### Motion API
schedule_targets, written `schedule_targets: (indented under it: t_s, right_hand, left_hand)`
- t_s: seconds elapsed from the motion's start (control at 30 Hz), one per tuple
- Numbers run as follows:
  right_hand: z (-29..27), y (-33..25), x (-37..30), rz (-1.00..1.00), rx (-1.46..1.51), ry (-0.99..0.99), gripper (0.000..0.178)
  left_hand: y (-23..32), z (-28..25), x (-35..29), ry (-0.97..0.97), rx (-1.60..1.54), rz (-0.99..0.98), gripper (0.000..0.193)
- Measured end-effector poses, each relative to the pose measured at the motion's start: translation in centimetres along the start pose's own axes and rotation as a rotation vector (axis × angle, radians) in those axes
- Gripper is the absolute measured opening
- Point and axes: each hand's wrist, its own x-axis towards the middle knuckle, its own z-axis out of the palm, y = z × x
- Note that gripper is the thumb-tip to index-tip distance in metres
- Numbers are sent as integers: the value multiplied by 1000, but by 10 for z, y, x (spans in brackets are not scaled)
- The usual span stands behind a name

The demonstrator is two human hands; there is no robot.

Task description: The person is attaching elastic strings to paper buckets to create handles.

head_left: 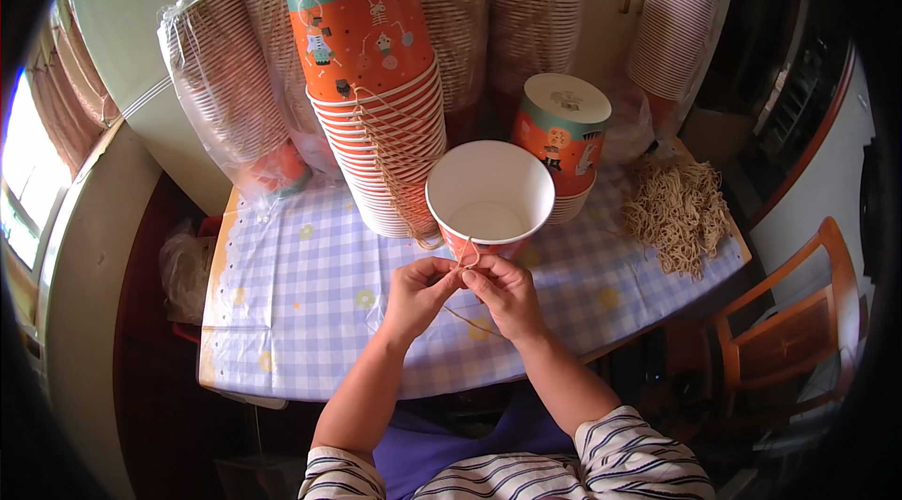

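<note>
Right in front of me an orange paper bucket [490, 182] with a white inside stands upright on the table. A thin beige cord [472, 322] makes a small loop at its near rim, and a loose end trails below over the tablecloth. My left hand [418, 297] and my right hand [508, 299] meet at this rim. Both are closed, thumbs and fingertips pinching the cord close together. The exact crossing of the cord is hidden by my fingers.
Left of the bucket leans a tall stack of upturned buckets [362, 49] with cords hanging down its side. A shorter stack [561, 129] stands behind right. A cord heap [678, 213] lies right. Bagged stacks [221, 77] line the back; a wooden chair [789, 312] stands right.
</note>
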Motion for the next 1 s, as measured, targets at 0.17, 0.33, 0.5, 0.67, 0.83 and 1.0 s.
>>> schedule_targets:
  t_s: [0.17, 0.33, 0.5, 0.67, 0.83, 1.0]
  right_hand:
    - [5, 1, 1, -68, -56, 53, 13]
    - [1, 5, 2, -62, -47, 112, 13]
    - [2, 5, 2, -47, -40, 119, 13]
    - [2, 3, 2, -51, -98, 124, 13]
    - [4, 1, 1, -92, -176, 128, 13]
    - [3, 3, 1, -114, -210, 126, 13]
  left_hand:
    - [-6, -12, 2, -86, -118, -113, 18]
    - [0, -14, 1, -119, -231, -233, 20]
    - [1, -13, 2, -80, -235, -240, 18]
    - [1, -12, 2, -82, -157, -219, 16]
    - [-2, -12, 2, -65, -116, -199, 16]
    - [-1, -13, 2, -55, -91, -210, 15]
